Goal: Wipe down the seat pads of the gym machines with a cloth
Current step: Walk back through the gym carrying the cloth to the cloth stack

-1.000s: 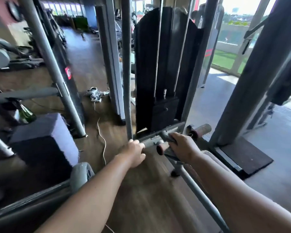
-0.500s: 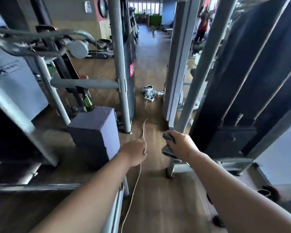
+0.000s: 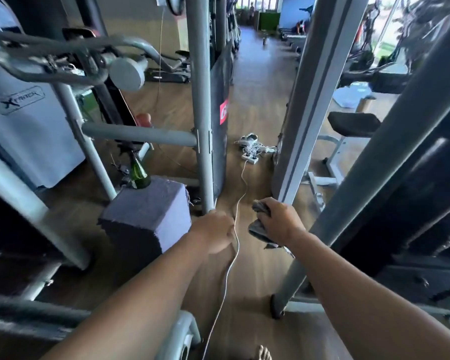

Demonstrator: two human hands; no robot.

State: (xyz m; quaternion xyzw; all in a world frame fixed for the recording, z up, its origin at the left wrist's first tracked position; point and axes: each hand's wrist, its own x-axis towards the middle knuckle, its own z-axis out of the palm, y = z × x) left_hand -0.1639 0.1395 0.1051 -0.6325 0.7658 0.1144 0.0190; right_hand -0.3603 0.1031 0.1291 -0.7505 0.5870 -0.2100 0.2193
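My right hand grips a crumpled dark grey cloth in the air over the wooden floor, between two machine frames. My left hand is stretched out beside it with its fingers curled and nothing in it. A black seat pad on a white frame stands to the right, behind a grey upright. A purple-grey padded block sits low at the left, close to my left hand.
A white cable runs along the floor to a power strip. A green bottle stands behind the block. Grey uprights and a slanted post flank a narrow aisle. My bare foot shows at the bottom.
The view has swung left from the weight stack and roller pads to the aisle. Both hands stay stretched out, the right one still holding the cloth.
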